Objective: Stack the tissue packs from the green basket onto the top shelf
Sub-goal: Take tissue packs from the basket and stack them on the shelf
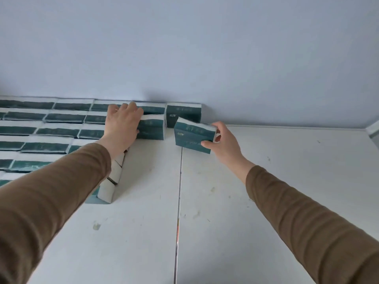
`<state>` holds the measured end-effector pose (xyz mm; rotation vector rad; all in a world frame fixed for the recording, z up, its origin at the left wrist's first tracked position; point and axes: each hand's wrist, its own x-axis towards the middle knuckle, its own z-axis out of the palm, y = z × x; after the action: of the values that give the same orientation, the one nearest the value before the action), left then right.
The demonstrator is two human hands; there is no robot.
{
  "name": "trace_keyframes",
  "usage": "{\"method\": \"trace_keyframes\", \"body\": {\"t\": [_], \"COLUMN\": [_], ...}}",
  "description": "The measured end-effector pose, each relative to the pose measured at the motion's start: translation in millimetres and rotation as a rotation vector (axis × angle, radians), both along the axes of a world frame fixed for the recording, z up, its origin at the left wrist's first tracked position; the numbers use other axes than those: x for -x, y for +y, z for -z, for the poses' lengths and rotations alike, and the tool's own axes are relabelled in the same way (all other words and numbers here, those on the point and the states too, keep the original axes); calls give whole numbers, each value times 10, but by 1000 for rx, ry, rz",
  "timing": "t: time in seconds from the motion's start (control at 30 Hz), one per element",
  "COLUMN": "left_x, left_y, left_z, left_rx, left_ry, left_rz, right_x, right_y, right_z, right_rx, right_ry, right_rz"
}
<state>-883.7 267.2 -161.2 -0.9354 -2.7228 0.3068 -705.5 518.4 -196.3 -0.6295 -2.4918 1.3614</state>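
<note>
Several rows of teal-and-white tissue packs (57,131) cover the left part of the white top shelf (266,191). My left hand (122,125) lies spread over the right end of the rows, its fingers pressing on a pack (152,128) there. A separate stack of packs (183,113) stands against the back wall. My right hand (220,140) grips one tilted teal tissue pack (191,136) by its right end, just in front of that stack. The green basket is out of view.
A seam (178,201) runs front to back down the middle of the shelf. The pale blue wall (205,58) closes off the back, with a corner at the far right (371,130). The shelf surface to the right carries small marks.
</note>
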Motion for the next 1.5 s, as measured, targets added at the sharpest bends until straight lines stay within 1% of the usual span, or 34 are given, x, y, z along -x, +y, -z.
{"method": "trace_keyframes", "body": {"t": [0.1,0.2,0.4,0.53,0.7,0.77,0.9,1.0,1.17,1.27,1.4,1.5], "left_x": [65,81,24,-101,-427,-640,-1218,-1808,-2930,-3591,-4484,-5021], "left_y": [-29,-27,-4,6,-68,-98,-173,-265,-542,-723,-880,-843], "left_z": [65,104,123,68,33,38,53,84,163,215,351,492], "left_rx": [-7,-32,-22,-51,-145,-170,-184,-239,-292,-312,-292,-248], "left_ry": [-2,13,12,-35,-65,-92,-180,-235,-270,-293,-336,-391], "left_rz": [-8,38,26,-25,-14,20,103,162,266,314,383,423], "right_x": [223,393,563,488,73,-185,-824,-1440,-2647,-3367,-4384,-5018], "right_y": [6,-42,-238,-278,-273,-302,-466,-697,-1152,-1437,-1709,-1752], "right_z": [64,123,228,209,185,177,127,69,-9,0,101,191], "right_rx": [-39,-63,39,81,11,-27,-169,-268,-443,-485,-534,-573], "right_ry": [-3,-1,44,37,-11,-46,-90,-84,-60,-71,-169,-243], "right_rz": [-22,-44,135,149,147,124,51,44,45,70,89,108]}}
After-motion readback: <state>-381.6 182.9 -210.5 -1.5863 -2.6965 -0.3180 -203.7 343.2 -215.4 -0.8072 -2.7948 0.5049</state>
